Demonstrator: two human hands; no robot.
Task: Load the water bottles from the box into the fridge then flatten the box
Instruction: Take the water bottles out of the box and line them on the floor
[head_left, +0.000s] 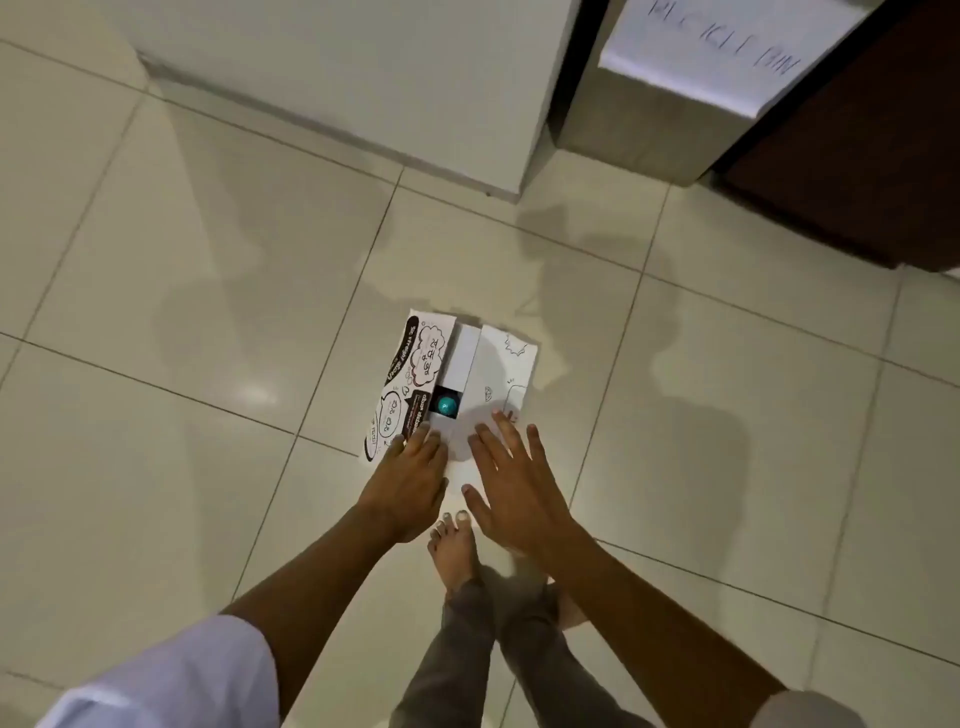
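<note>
A white cardboard box (496, 374) with black cartoon print stands on the tiled floor in the middle of the view. Its top flaps are mostly folded in, and a gap between them shows the teal cap of a water bottle (447, 404). My left hand (410, 475) reaches over the box's near left corner with straight fingers touching the printed flap. My right hand (511, 480) is spread flat over the near right flap. The white fridge (395, 78) stands behind the box with its door closed.
A grey bin (670, 124) with a white paper label stands right of the fridge, beside a dark brown cabinet (852, 156). My bare feet (454, 545) are on the floor just behind the box. Pale glossy tiles spread on every side.
</note>
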